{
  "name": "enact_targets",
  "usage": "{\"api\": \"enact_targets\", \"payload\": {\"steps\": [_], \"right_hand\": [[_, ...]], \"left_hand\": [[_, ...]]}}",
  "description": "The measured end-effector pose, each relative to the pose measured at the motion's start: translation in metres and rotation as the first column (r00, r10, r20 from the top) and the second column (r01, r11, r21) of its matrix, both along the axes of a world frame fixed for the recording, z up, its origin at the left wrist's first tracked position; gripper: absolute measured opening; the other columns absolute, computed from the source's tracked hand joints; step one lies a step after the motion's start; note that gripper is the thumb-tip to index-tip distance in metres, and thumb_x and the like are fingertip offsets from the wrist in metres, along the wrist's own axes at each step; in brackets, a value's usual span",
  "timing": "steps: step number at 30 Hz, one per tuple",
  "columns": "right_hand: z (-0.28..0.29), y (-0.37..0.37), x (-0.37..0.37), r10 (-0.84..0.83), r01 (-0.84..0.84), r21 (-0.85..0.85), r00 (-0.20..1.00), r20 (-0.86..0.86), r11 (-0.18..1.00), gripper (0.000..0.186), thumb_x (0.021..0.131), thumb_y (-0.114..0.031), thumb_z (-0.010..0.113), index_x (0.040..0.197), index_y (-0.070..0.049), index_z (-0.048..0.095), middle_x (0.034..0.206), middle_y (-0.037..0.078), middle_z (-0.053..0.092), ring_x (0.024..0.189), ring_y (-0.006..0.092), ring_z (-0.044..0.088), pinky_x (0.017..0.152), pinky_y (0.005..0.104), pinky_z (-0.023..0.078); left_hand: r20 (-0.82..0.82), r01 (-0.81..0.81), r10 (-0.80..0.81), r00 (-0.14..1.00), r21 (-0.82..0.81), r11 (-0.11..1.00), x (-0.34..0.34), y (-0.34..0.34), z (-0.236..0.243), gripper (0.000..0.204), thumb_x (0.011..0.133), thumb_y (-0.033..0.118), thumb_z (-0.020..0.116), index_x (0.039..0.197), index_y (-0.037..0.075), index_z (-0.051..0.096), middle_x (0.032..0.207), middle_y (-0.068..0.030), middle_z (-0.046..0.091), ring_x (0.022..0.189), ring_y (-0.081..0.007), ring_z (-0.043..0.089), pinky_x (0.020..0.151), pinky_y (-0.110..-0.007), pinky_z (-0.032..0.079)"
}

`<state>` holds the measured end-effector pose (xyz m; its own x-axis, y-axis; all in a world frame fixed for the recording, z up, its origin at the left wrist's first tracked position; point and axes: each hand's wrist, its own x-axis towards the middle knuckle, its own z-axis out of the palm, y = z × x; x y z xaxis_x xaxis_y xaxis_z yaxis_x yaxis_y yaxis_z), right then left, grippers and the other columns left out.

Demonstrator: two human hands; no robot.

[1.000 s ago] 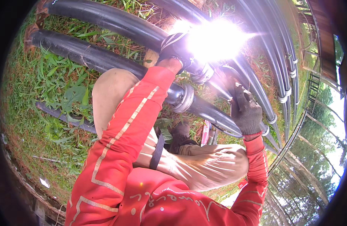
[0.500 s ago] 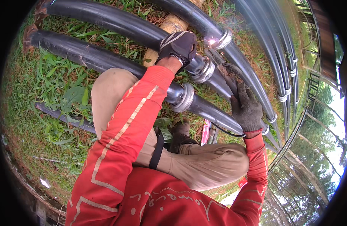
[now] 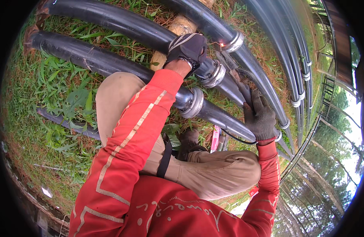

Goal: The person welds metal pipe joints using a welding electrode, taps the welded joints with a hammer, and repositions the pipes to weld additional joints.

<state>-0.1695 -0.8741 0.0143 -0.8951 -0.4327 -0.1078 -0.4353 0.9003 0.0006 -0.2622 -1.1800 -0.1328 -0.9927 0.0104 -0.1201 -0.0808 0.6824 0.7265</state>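
Observation:
In a dark knitted glove, my right hand (image 3: 260, 119) is closed round a welding electrode holder (image 3: 241, 83). The tool reaches up and left to the far black pipe (image 3: 203, 21), where a small orange glow (image 3: 221, 44) shows at the edge of a silvery ring joint (image 3: 234, 42). My left hand (image 3: 186, 49), in a black glove, is curled over the middle black pipe (image 3: 122, 23); its fingertips are hidden. Just beyond it on that pipe sits another silvery ring (image 3: 215, 75). The near black pipe (image 3: 83, 55) passes by my knee with its own ring (image 3: 194, 102).
A wooden log (image 3: 182, 25) lies beneath the pipes on grass. A red and white pack (image 3: 215, 138) lies near my shoe (image 3: 188, 143). More black pipes (image 3: 282, 47) run along the right, with a railing (image 3: 328, 89) beyond. A dark bar (image 3: 67, 122) lies at left.
The bright arc and its haze at the far ring have dimmed to a small orange glow. Both hands stay nearly in place.

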Motion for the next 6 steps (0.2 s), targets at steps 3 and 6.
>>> {"api": "enact_targets", "payload": {"steps": [3, 6], "right_hand": [[-0.0006, -0.0004, 0.0002, -0.018, 0.019, -0.002, 1.000, 0.018, 1.000, 0.059, 0.098, -0.034, 0.076, 0.151, -0.011, 0.065, 0.126, 0.021, 0.076, 0.094, 0.0455, 0.079, 0.077, 0.0537, 0.065], [0.0000, -0.0006, 0.0007, -0.034, 0.034, 0.030, 0.999, 0.028, 0.999, 0.060, 0.098, -0.034, 0.076, 0.153, -0.012, 0.064, 0.128, 0.021, 0.076, 0.095, 0.0456, 0.079, 0.078, 0.0537, 0.065]], "left_hand": [[0.023, 0.008, -0.008, 1.000, 0.001, 1.000, 0.0006, -0.0008, 0.0017, 0.018, 0.095, 0.023, 0.066, 0.104, 0.015, 0.079, 0.100, -0.0171, 0.077, 0.094, -0.0428, 0.075, 0.083, -0.053, 0.060], [0.039, 0.008, -0.008, 0.999, -0.001, 1.000, 0.0002, -0.0009, 0.0035, 0.017, 0.095, 0.022, 0.067, 0.105, 0.015, 0.079, 0.100, -0.0172, 0.078, 0.095, -0.0428, 0.075, 0.083, -0.052, 0.060]]}}
